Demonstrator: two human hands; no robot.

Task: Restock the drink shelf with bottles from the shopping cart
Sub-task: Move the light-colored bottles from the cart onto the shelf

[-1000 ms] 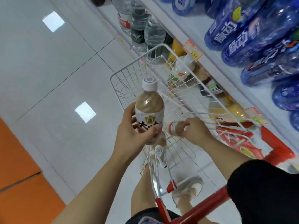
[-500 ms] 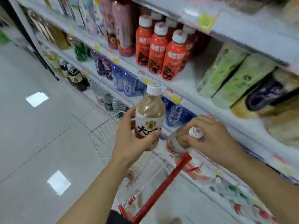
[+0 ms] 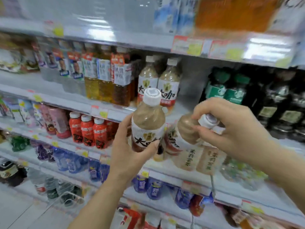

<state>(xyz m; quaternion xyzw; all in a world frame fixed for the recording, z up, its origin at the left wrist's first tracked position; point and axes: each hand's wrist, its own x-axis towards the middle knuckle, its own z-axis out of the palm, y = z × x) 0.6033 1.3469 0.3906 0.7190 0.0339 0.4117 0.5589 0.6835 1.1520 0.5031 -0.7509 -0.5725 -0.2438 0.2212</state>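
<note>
My left hand (image 3: 127,146) grips an upright brown milk-tea bottle (image 3: 147,119) with a white cap round its labelled middle. My right hand (image 3: 231,128) holds a second bottle of the same drink (image 3: 184,133) by the neck, tilted with its cap pointing right. Both bottles are raised in front of the drink shelf (image 3: 115,113). Two matching bottles (image 3: 158,80) stand on that shelf just behind them, with an empty gap (image 3: 193,90) to their right. The cart is out of sight except a blurred wire corner (image 3: 66,199) at the lower left.
Yellow tea bottles (image 3: 105,83) stand left of the matching pair, dark bottles with green labels (image 3: 231,93) to the right. Red bottles (image 3: 89,131) and beige packs (image 3: 201,159) fill the shelf below, blue bottles (image 3: 148,187) lower still. White floor lies at lower left.
My view has swung up from the cart to the shelves. Both hands have lifted their bottles from the cart up to the height of the milk-tea shelf.
</note>
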